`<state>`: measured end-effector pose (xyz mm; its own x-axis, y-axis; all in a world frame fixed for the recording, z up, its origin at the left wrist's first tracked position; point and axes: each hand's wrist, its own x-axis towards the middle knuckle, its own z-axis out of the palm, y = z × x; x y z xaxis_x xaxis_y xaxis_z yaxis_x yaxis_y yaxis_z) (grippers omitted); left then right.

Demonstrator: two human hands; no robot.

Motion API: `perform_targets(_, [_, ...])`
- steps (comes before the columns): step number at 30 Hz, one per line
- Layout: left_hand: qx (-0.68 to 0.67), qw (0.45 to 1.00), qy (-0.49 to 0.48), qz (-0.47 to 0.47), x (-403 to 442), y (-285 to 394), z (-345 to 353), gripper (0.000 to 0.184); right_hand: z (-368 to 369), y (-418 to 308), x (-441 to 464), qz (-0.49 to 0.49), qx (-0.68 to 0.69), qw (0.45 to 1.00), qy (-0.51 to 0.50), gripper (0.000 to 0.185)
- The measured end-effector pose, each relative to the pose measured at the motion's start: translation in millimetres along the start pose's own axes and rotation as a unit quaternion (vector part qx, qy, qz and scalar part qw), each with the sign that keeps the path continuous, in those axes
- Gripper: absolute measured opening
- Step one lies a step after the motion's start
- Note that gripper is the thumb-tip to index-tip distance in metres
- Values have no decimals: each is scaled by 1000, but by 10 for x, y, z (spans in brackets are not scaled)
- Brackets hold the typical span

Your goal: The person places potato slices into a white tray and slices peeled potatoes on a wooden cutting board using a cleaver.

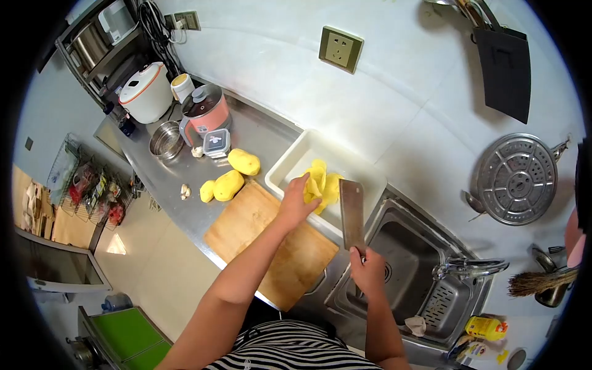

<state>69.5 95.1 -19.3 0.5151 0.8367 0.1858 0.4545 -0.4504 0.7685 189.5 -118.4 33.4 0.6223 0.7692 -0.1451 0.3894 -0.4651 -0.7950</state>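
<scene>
Over the near edge of a white rectangular tub (pixel 290 161), my left hand (pixel 297 202) has its fingers spread against thin yellow potato slices (pixel 317 182). In my right hand (pixel 368 271) is the handle of a cleaver (pixel 352 213), its broad blade upright over the tub's right end. A wooden cutting board (pixel 296 265) lies below, under my left forearm. Peeled potatoes (pixel 244 161) rest on the steel counter beyond the board's upper left corner.
A steel sink (pixel 410 246) with a faucet (pixel 472 267) is to the right. Garlic (pixel 185 192), a lidded container (pixel 216 142), a pink pot (pixel 209 114), a steel steamer (pixel 166 140) and a rice cooker (pixel 147 94) stand on the left counter.
</scene>
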Motion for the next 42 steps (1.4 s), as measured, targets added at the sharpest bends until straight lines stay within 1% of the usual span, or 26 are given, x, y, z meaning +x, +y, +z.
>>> perform_targets(1, [-41,998,-12,-39,0,-44,-28,69,-53,-16,-2,-1,0,1000,1,26])
perform_targets(2, [-40,998,-11,-37,-10,-100,-77,69,-116,-45,-18,20,-8,1000,2,25])
perform_targets(3, [-61,996,-5,-61,-48,-183,-128,65,-151,-74,-16,41,-15,999,3,24])
perform_targets(5, [-80,993,3,-87,-153,-378,-229,61,-132,66,-19,31,-1,999,12,25])
perform_targets(7, [37,996,82,-27,-267,-570,-351,56,-116,118,-37,21,13,999,19,25])
perform_targets(8, [39,995,84,-30,-320,-659,-431,56,-124,90,-49,38,34,999,-2,26])
perform_targets(9, [52,993,95,-55,-369,-740,-524,56,-109,73,-56,54,55,997,-24,27])
perform_targets(11, [67,988,109,-84,-471,-927,-687,55,-29,86,-77,41,63,997,-30,25])
perform_targets(13, [144,963,185,-131,-552,-1157,-812,59,69,110,-104,26,72,996,-40,25])
perform_targets(14, [149,961,191,-136,-583,-1267,-858,59,116,137,-114,17,64,997,-42,26])
perform_targets(17, [152,935,247,-205,-633,-1473,-1008,64,203,-55,-137,13,61,996,-65,27])
perform_targets(19, [138,935,241,-220,-621,-1574,-1062,64,255,-129,-151,19,65,994,-81,28])
perform_targets(21, [121,936,233,-233,-606,-1684,-1116,64,309,-108,-185,9,23,995,-101,25])
perform_targets(23, [106,948,181,-240,-607,-1807,-1185,63,326,-169,-245,1,15,995,-103,24])
perform_targets(24, [104,948,182,-241,-626,-1880,-1204,63,335,-198,-280,-4,9,994,-105,23])
perform_targets(26, [190,954,153,-174,-627,-2029,-1250,63,391,-147,-324,-33,-3,995,-97,22])
perform_targets(27, [189,954,153,-173,-641,-2022,-1290,63,412,-115,-369,-57,-14,994,-89,22])
perform_targets(30, [222,956,116,-155,-570,-2090,-1396,64,447,-122,-465,-74,-52,992,-84,23])
perform_targets(32, [155,962,86,-207,-493,-2229,-1448,65,454,-246,-550,-76,-84,991,-77,24])
perform_targets(34, [160,960,80,-217,-476,-2078,-1551,62,488,-266,-604,-77,-120,987,-77,25])
perform_targets(36, [171,954,75,-233,-587,-2037,-1589,59,590,-162,-625,-94,-69,989,-89,30])
perform_targets(38, [-11,963,151,-223,-774,-2075,-1589,49,630,-180,-630,-97,-72,987,-110,30])
perform_targets(39, [-31,962,187,-196,-905,-2106,-1559,40,665,-210,-635,-96,-72,985,-126,30])
perform_targets(40, [-26,962,184,-200,-1028,-1919,-1591,40,713,-211,-642,-92,-69,985,-131,30])
perform_targets(41, [-155,939,177,-252,-1164,-1693,-1590,37,768,-202,-639,-80,-44,986,-138,29])
perform_targets(42, [-281,896,168,-300,-1275,-1515,-1549,34,808,-216,-629,-68,-20,987,-144,29])
